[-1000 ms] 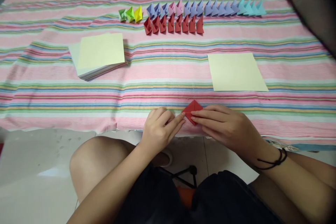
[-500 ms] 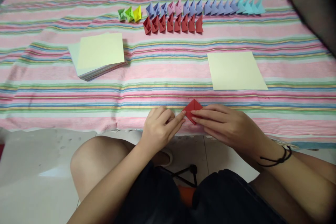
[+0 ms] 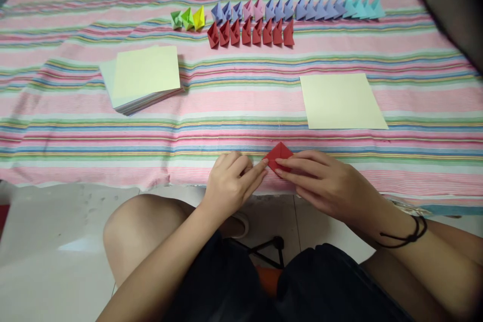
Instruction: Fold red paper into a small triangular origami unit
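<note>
Red folded paper lies between our left hand, which holds its left corner with narrow fingertips, and our right hand, holding its right side.

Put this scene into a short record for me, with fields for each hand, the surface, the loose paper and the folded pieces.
Left hand: fingertips at the left corner of a red folded paper
Right hand: fingers over the right side of the same red paper
Right wrist: dark cord bracelet
Surface: striped cloth
Paper stack: at left, pale yellow on top
Single sheet: at right, pale yellow
Front row: eight red folded pieces
Back row: green, yellow, purple-blue, pink and turquoise folded pieces
</note>
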Demonstrator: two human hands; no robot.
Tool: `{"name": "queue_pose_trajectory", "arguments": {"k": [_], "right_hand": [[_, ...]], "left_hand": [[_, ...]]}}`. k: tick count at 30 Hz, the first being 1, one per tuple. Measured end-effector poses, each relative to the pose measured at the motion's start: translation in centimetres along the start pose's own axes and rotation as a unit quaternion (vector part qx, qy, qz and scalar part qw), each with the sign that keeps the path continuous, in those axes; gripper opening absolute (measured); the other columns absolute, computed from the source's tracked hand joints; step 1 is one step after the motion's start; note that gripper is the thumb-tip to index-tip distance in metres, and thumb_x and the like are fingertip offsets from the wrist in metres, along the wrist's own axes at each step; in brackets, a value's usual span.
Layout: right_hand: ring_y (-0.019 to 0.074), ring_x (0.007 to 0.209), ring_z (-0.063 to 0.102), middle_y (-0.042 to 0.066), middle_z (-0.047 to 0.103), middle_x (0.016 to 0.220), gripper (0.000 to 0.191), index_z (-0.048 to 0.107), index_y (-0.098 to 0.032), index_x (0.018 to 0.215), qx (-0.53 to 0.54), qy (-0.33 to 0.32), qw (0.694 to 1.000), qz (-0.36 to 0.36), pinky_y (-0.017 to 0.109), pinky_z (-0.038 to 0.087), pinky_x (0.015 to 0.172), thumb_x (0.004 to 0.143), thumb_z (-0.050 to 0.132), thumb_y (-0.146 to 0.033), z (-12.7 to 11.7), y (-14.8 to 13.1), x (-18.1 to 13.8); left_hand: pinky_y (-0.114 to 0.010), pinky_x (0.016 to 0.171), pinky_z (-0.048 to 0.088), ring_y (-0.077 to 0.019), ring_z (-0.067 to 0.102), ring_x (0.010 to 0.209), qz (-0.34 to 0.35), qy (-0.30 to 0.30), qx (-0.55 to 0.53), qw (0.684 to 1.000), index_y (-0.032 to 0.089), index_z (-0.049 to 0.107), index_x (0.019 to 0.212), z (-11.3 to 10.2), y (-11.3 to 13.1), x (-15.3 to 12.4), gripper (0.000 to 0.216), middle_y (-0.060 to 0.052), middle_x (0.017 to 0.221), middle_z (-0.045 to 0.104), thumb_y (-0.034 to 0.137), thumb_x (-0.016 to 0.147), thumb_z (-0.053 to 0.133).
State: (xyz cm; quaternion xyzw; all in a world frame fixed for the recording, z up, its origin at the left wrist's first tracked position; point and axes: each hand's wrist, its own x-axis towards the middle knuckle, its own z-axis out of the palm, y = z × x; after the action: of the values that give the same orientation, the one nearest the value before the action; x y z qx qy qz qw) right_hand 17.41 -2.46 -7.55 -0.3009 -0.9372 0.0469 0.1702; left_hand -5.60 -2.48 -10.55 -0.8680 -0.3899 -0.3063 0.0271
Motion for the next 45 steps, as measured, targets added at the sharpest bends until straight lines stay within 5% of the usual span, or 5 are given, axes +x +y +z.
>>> {"name": "queue_pose_trajectory", "arguments": {"k": [9,16,30,38,45], "right_hand": [[0.0246,0.105,0.056,0.004,0.065,0.117,0.041,0.057,-0.02,0.124,0.01,0.001,1.0,0.028,0.041,0.052,0.089,0.085,0.051,-0.006,0.2,-0.8,0.2],[0.0252,0.102,0.055,0.009,0.067,0.111,0.031,0.064,-0.012,0.113,-0.007,0.003,1.0,0.008,0.039,0.053,0.087,0.085,0.052,-0.009,0.1,-0.8,0.6],[0.0241,0.107,0.053,0.008,0.065,0.118,0.039,0.06,-0.013,0.12,0.035,-0.001,0.999,0.027,0.041,0.052,0.091,0.083,0.051,-0.008,0.3,-0.4,0.3],[0.0238,0.106,0.054,0.009,0.063,0.116,0.042,0.061,-0.018,0.118,0.062,-0.012,0.997,0.041,0.044,0.051,0.09,0.08,0.051,-0.005,0.1,-0.3,0.2],[0.0228,0.11,0.054,0.01,0.055,0.119,0.044,0.062,-0.023,0.114,0.117,-0.004,0.991,0.064,0.04,0.048,0.091,0.078,0.048,-0.004,-0.4,-0.2,0.4]], "left_hand": [[-0.033,0.062,0.029,-0.0173,0.045,0.067,-0.02,0.008,0.084,0.996,0.024,0.068,0.1,-0.5,0.2,0.3,0.019,-0.002,0.065,0.055,0.03,0.083,0.062],[-0.035,0.086,0.037,-0.0213,0.058,0.103,0.046,0.018,0.047,0.998,0.017,0.059,0.115,0.6,1.6,-0.1,0.029,-0.007,0.106,0.068,0.022,0.086,0.056],[-0.04,0.087,0.032,-0.0265,0.06,0.105,0.018,0.038,0.105,0.994,0.025,0.066,0.105,0.5,1.2,0.0,0.023,-0.003,0.104,0.071,0.024,0.082,0.062],[-0.041,0.086,0.033,-0.0276,0.056,0.108,-0.053,0.041,0.054,0.996,0.024,0.066,0.101,-0.5,-0.5,-0.5,0.02,-0.006,0.104,0.069,0.024,0.081,0.064],[-0.036,0.088,0.038,-0.022,0.054,0.104,-0.061,-0.029,-0.117,0.991,0.019,0.053,0.122,-0.3,0.3,1.0,0.038,-0.009,0.111,0.064,0.031,0.086,0.058]]}}
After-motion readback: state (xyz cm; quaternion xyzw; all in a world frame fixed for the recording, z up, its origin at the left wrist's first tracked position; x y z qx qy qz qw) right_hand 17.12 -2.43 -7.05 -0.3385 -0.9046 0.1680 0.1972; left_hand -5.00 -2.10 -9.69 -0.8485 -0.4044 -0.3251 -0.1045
